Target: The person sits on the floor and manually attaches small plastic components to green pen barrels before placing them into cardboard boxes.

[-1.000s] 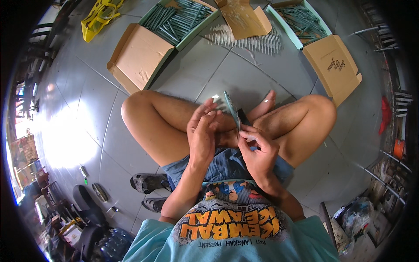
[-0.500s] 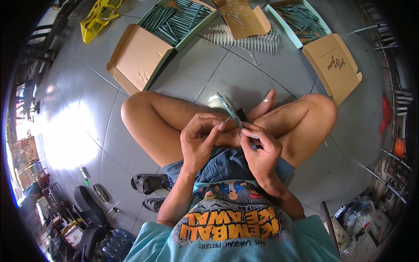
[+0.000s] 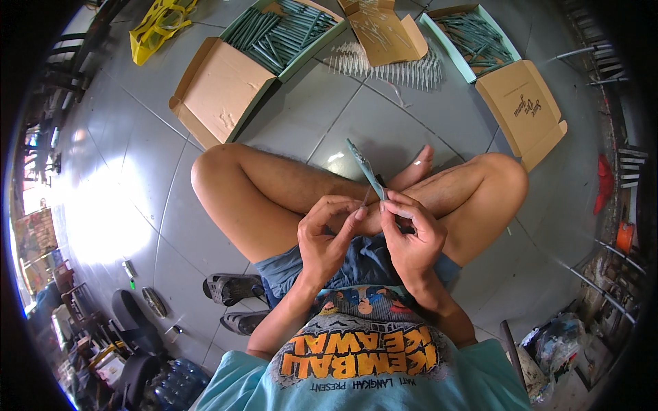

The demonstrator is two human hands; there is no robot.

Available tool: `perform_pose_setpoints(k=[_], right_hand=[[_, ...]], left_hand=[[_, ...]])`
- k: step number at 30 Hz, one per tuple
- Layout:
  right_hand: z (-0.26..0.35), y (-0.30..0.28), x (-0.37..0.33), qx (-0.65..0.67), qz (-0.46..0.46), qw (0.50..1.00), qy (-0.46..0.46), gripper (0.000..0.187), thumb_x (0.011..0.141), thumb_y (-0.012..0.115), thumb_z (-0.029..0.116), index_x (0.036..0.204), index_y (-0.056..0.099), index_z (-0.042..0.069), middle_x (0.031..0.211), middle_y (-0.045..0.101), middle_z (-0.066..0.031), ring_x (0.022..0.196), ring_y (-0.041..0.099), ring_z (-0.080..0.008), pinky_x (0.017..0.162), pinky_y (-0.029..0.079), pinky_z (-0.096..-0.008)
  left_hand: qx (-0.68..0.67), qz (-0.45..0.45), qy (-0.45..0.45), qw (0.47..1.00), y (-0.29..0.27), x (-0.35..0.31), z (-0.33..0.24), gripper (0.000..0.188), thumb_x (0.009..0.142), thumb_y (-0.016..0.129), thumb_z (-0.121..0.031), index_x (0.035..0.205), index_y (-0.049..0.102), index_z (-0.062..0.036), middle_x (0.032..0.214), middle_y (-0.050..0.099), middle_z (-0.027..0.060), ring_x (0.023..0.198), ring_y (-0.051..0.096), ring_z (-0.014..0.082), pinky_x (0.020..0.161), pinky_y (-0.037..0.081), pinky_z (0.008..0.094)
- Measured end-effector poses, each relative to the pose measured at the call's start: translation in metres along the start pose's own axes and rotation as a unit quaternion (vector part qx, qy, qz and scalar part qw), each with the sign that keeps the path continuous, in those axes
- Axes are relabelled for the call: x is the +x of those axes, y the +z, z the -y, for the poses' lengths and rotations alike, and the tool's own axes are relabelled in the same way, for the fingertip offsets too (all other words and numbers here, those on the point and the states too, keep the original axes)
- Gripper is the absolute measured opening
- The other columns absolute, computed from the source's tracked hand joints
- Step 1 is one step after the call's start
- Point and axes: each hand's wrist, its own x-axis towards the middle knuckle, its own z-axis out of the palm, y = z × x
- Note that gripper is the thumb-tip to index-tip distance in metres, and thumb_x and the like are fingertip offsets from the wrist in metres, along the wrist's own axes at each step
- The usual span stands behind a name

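1. The person sits cross-legged on a grey tiled floor (image 3: 137,171); both hands meet just above the crossed shins, nearly touching each other
2. The right hand (image 3: 410,236) pinches the lower end of a thin teal-green paper-wrapped stick (image 3: 365,171), thumb and fingers clamped on it; the stick tilts up and away from the shins
3. The left hand (image 3: 327,229) has its fingertips closed beside the stick's lower end; whether they grip the stick or something too fine to make out cannot be told
4. Beyond the shins lie an open cardboard box lined with green sticks (image 3: 281,31), a second such box (image 3: 476,38), and a row of pale thin sticks (image 3: 387,65) on the floor
5. The stick's lower tip is hidden by the fingers
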Motion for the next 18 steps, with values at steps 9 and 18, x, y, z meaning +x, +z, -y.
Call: perform_pose_setpoints(k=[9,18], right_hand=[[0.0008,0.0015,0.002,-0.003,-0.006,1.0,-0.02,0.011,0.08,0.072,-0.006,0.089,0.067,-0.003,0.097,0.072,-0.0112,0.078,0.069,-0.0112,0.062,0.054,-0.0212],[0.0047,-0.0003,0.004,0.003,-0.004,1.0,-0.008,0.015,0.078,0.073,-0.004,0.091,0.067,0.0,0.094,0.072,-0.0108,0.078,0.071,-0.0164,0.059,0.056,-0.0244]], left_hand=[[0.058,-0.021,0.044,0.997,0.0051,-0.0019,0.0007,0.014,0.082,0.074,-0.003,0.096,0.072,-0.0001,0.093,0.068,0.0094,0.085,0.064,0.0145,0.07,0.048,0.0249],[0.085,-0.023,0.057,0.994,0.0061,-0.0035,-0.0023,0.016,0.079,0.075,-0.001,0.095,0.072,-0.0004,0.09,0.068,0.0091,0.08,0.066,0.0148,0.07,0.051,0.0253]])
